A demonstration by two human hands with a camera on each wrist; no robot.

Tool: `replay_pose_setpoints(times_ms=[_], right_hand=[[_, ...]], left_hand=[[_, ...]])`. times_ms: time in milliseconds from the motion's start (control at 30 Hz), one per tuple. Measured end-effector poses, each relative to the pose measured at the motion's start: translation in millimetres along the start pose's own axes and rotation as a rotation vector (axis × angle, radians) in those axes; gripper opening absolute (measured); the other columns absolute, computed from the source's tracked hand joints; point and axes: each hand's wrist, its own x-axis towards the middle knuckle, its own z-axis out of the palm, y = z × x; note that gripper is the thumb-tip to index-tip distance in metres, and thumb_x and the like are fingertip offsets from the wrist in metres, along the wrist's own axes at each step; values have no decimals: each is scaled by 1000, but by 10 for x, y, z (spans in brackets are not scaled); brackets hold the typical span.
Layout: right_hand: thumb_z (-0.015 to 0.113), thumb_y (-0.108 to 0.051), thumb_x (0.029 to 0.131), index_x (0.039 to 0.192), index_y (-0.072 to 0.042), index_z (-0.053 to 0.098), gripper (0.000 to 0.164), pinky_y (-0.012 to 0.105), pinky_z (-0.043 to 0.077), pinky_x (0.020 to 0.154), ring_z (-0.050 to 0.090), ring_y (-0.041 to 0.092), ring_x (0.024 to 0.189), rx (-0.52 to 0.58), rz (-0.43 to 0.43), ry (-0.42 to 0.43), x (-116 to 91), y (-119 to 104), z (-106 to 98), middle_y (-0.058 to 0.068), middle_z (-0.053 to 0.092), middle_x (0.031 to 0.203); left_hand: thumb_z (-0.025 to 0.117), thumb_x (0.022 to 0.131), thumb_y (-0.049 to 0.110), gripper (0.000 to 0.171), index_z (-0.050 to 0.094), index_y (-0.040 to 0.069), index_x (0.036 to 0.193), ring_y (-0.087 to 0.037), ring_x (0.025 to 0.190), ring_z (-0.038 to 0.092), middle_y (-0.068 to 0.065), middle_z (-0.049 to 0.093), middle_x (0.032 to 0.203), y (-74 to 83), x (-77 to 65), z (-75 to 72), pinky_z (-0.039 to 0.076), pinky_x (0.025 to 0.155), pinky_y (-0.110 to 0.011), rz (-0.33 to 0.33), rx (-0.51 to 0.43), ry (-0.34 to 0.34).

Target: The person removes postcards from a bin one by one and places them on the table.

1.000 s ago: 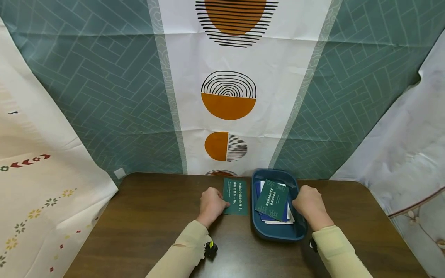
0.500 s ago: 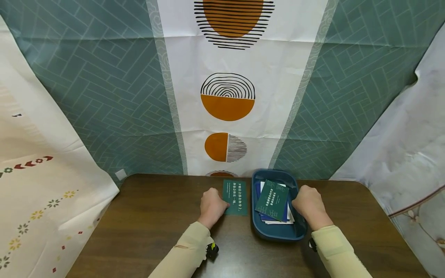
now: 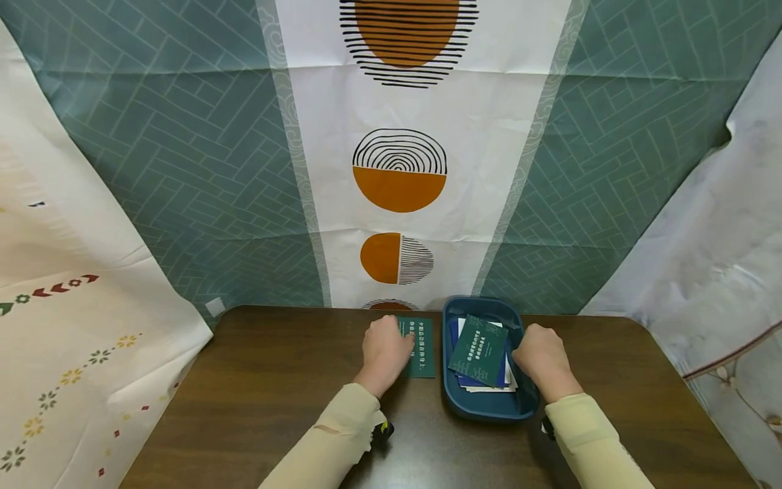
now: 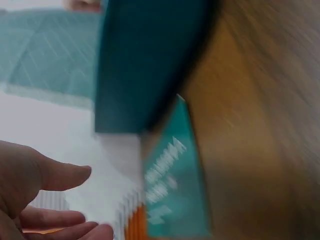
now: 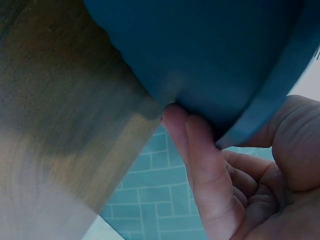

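My left hand (image 3: 387, 350) hovers over a dark green card (image 3: 423, 350) with white writing, which lies on the table. In the left wrist view the thumb and fingers (image 4: 67, 175) are apart with nothing between them, and the card (image 4: 175, 195) is away from them. My right hand (image 3: 544, 360) grips the right rim of a blue plastic basin (image 3: 489, 411). In the right wrist view its fingers (image 5: 202, 155) press the outer wall under the rim, and the thumb goes over the inside. Inside the basin a green card (image 3: 479, 350) lies on top of blue and white cards.
The brown wooden table (image 3: 275, 387) ends at a hanging cloth (image 3: 244, 170) with orange and black circles. A white patterned cloth (image 3: 73, 339) drapes at the left, and another pale cloth (image 3: 702, 272) at the right.
My left hand has moved up and right from the card's left edge and now covers part of it. The right hand and the basin stay in place.
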Motion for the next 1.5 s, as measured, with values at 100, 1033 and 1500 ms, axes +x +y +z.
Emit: replay_pose_setpoints(times_ms=[100,1033,1500], right_hand=[[60,-10,77,90,10,56,24,32,43,50,48,24,59,-2,12,-5,12,13,-2,12,53,71],[64,-16,74,88,11,57,31,41,48,55,53,27,63,-41,-10,-9,48,4,-22,21,57,78],[63,-13,74,85,9,57,25,39,48,53,50,25,58,-44,-25,-7,43,-16,-16,15,55,72]], left_hand=[[72,78,33,34,64,3,94,-19,71,56,-6,60,82,233,-27,-33,49,60,-34,114,-5,48],[63,78,60,66,56,9,120,-18,100,47,-7,55,109,1116,-215,667,47,73,-27,233,275,-271],[60,73,69,89,42,8,135,-27,114,46,-16,48,128,1119,-299,897,42,87,-30,142,507,-330]])
